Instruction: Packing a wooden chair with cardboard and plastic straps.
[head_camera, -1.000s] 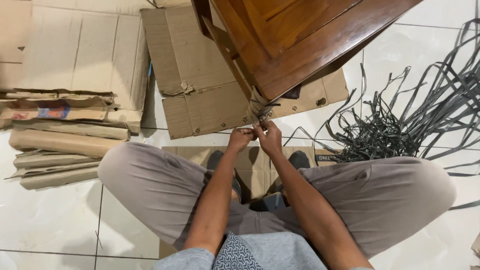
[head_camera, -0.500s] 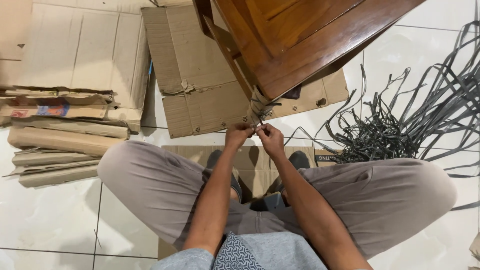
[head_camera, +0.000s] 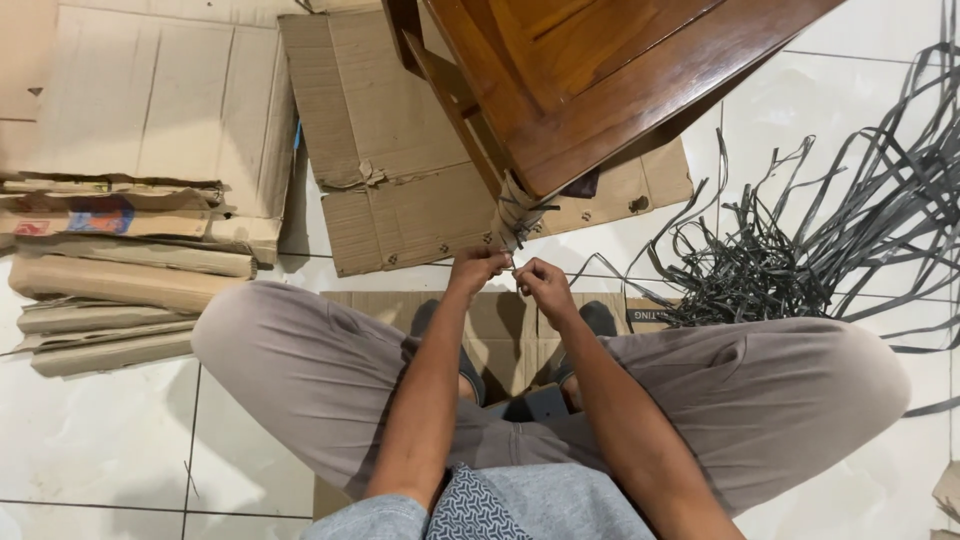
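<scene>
I sit cross-legged on a cardboard sheet (head_camera: 500, 325) on the tiled floor. A brown wooden table (head_camera: 600, 80) stands in front of me, and its near leg (head_camera: 515, 205) is wrapped with pale paper and thin strapping. My left hand (head_camera: 478, 268) and my right hand (head_camera: 545, 287) meet just below that wrapped leg. Both pinch a thin strap (head_camera: 514, 262) that runs between their fingertips.
A tangle of dark plastic strapping (head_camera: 800, 260) spreads over the floor at the right. Flattened cardboard boxes (head_camera: 150, 120) and rolled brown paper (head_camera: 120, 285) lie at the left. Another flat cardboard sheet (head_camera: 400, 190) lies under the table.
Both hands have dropped slightly from the wrapped leg toward me, and they have drawn a little apart with the strap stretched between them.
</scene>
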